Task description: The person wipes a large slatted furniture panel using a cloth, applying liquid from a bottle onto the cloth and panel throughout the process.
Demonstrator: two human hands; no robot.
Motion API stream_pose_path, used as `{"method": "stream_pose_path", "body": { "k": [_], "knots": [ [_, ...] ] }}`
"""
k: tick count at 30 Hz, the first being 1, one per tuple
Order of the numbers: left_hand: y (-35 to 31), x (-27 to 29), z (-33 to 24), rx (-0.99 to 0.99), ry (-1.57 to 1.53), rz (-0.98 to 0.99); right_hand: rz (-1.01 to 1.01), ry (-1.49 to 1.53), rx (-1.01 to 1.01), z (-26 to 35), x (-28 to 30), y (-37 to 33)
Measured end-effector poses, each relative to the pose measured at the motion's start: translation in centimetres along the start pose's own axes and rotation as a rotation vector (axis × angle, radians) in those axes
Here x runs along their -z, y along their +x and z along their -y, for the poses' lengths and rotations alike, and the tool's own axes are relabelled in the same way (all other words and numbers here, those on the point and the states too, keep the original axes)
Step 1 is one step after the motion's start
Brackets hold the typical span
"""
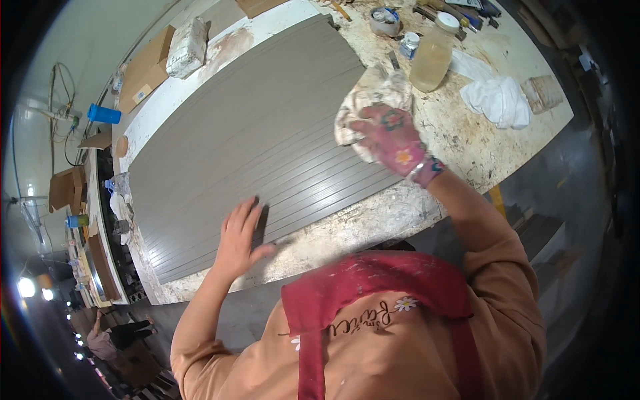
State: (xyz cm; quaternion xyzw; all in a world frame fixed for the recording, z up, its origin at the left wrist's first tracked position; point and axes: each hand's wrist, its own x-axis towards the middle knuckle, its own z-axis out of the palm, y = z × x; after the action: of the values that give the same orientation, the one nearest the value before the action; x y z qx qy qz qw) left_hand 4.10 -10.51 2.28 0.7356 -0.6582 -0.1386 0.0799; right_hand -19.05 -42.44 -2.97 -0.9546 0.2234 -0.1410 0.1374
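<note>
A large grey panel with fine grooves (247, 120) lies flat across the worktable, its near part shining under the light. My right hand (393, 137), in a pink flowered glove, presses a crumpled, stained white rag (363, 90) onto the panel's right end. The gloved fingers curl over the cloth. Bare and with its fingers stretched out, my left hand (240, 233) is at the panel's near edge, holding nothing. Whether its fingertips touch the surface is hard to tell.
Right of the panel stand a jar of yellowish liquid (433, 57), a small bottle (409, 45) and a tape roll (385, 23). A white cloth (499, 101) lies beyond them. At the far left are a wrapped block (187, 48), a cardboard box (145, 70) and a blue cup (105, 114).
</note>
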Motion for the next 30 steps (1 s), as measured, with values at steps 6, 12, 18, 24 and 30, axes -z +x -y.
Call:
{"method": "stream_pose_path", "body": {
  "k": [6,12,18,24,30],
  "knots": [
    [-7.4,-2.8,5.6,0.064,0.281,-0.045,-0.045,0.01,-0.342,-7.3,5.6,-0.6],
    [-7.6,-4.0,5.8,0.078,0.32,-0.132,0.13,-0.164,0.06,2.6,3.1,1.3],
    [-7.4,-3.7,5.5,0.111,0.311,-0.13,0.159,-0.315,0.041,-0.1,4.5,0.7],
    [-7.9,-3.6,5.4,0.127,0.323,-0.125,0.185,-0.256,0.086,0.2,3.6,1.2],
    [-7.6,-4.1,6.4,0.078,0.275,-0.154,0.176,-0.379,-0.3,-8.5,10.2,-3.1]
  ]
}}
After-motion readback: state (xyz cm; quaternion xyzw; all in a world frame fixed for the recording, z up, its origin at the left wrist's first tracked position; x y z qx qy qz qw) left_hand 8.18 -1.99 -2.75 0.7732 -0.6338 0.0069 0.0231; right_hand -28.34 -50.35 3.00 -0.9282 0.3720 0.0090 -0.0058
